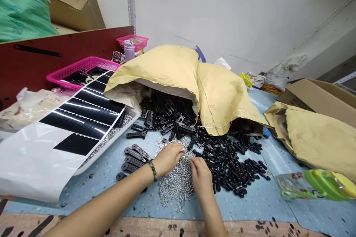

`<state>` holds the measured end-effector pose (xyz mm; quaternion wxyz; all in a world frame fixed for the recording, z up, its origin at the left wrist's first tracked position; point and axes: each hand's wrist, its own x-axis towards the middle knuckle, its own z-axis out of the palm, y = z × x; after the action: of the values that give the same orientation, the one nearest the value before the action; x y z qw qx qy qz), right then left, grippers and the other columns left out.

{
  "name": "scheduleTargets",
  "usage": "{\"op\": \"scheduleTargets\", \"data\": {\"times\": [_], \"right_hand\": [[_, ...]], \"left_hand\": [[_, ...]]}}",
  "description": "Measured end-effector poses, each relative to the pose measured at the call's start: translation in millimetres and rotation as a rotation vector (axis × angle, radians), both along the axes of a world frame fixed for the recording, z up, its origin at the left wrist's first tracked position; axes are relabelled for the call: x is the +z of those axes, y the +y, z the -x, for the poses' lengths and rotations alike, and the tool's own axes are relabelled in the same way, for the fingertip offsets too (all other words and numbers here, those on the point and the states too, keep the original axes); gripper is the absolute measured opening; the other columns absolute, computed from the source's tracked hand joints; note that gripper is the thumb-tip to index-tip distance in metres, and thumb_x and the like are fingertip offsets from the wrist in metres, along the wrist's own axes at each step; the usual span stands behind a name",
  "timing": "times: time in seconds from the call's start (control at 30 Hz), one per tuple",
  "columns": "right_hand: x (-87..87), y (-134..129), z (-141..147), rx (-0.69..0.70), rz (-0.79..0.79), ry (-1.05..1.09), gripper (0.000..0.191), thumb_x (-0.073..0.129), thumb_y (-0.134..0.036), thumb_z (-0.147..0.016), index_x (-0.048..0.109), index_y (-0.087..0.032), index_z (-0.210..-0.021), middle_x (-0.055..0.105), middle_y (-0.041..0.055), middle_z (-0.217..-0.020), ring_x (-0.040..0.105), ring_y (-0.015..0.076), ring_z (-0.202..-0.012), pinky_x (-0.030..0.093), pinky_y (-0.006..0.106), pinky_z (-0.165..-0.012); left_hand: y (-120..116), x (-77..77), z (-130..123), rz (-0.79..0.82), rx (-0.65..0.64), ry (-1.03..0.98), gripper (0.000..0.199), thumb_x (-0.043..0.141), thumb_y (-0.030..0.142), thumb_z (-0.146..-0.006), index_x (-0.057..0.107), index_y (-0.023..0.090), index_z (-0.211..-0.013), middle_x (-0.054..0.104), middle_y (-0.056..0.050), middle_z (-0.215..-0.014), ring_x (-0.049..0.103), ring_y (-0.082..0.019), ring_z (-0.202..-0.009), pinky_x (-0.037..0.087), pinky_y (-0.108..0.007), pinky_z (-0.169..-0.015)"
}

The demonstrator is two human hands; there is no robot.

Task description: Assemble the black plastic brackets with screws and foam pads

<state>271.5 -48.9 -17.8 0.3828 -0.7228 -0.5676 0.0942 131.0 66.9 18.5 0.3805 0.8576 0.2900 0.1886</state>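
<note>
Your left hand (pixel 168 159), one: over the upper part of the pile of screws and nuts (pixel 176 185), fingers drawn close together; whether they grip a small piece cannot be told. Bead bracelet (pixel 152 171) at its wrist. Your right hand (pixel 201 176), one: at the pile's right edge, thumb and fingers narrowed, fingertips near the left hand's; contents likewise cannot be told. Screws and nuts, loose, silver: below and between your two hands, spreading toward you on the blue table cover (pixel 111 196). Long black parts (pixel 135 158), several: just left of your left hand. Small black parts (pixel 236 163), heaped: just right of your right hand. Open paper sack (pixel 164 63), one: beyond both hands, black pieces at its mouth.
</note>
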Motion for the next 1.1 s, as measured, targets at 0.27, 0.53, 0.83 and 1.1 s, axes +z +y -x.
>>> {"op": "scheduleTargets", "data": {"times": [0.27, 0.53, 0.83, 1.1], "right_hand": [[17.9, 35, 57, 0.144, 0.046, 0.537, 0.020, 0.045, -0.033, -0.094, 0.059, -0.020, -0.101, 0.068, 0.0061, -0.089, 0.066, 0.0185, -0.076, 0.054, 0.030, -0.071], [10.8, 77, 110, 0.372, -0.066, 0.127, 0.015, 0.047, -0.013, -0.088, 0.060, -0.020, -0.088, 0.063, 0.0037, -0.085, 0.059, 0.0170, -0.079, 0.047, 0.027, -0.073], [7.7, 74, 107, 0.458, -0.046, -0.083, 0.018, 0.044, -0.014, -0.093, 0.059, -0.021, -0.087, 0.060, 0.0047, -0.083, 0.051, 0.0210, -0.081, 0.042, 0.032, -0.075], [17.6, 74, 111, 0.390, 0.055, -0.197, 0.012, 0.052, -0.012, -0.089, 0.060, -0.020, -0.086, 0.059, 0.0045, -0.087, 0.055, 0.0199, -0.081, 0.046, 0.030, -0.074]], "left_hand": [[21, 25.2, 83, 0.481, 0.239, -0.311, 0.025, 0.053, 0.039, -0.086, 0.064, 0.017, -0.089, 0.067, -0.005, -0.087, 0.060, -0.017, -0.076, 0.047, -0.029, -0.068], [14, 26.4, 142, 0.593, 0.463, -0.476, 0.026, 0.065, 0.040, -0.079, 0.060, 0.018, -0.091, 0.061, 0.000, -0.080, 0.057, -0.016, -0.077, 0.046, -0.028, -0.070], [-3, -5.7, 139, -0.095, 0.314, -0.069, 0.013, 0.045, 0.025, -0.095, 0.056, 0.021, -0.090, 0.062, -0.002, -0.087, 0.059, -0.019, -0.085, 0.047, -0.033, -0.076], [-1, -22.4, 133, -0.356, 0.286, 0.050, 0.023, 0.042, 0.020, -0.095, 0.057, 0.020, -0.078, 0.060, -0.004, -0.080, 0.053, -0.024, -0.082, 0.041, -0.039, -0.074]]}}
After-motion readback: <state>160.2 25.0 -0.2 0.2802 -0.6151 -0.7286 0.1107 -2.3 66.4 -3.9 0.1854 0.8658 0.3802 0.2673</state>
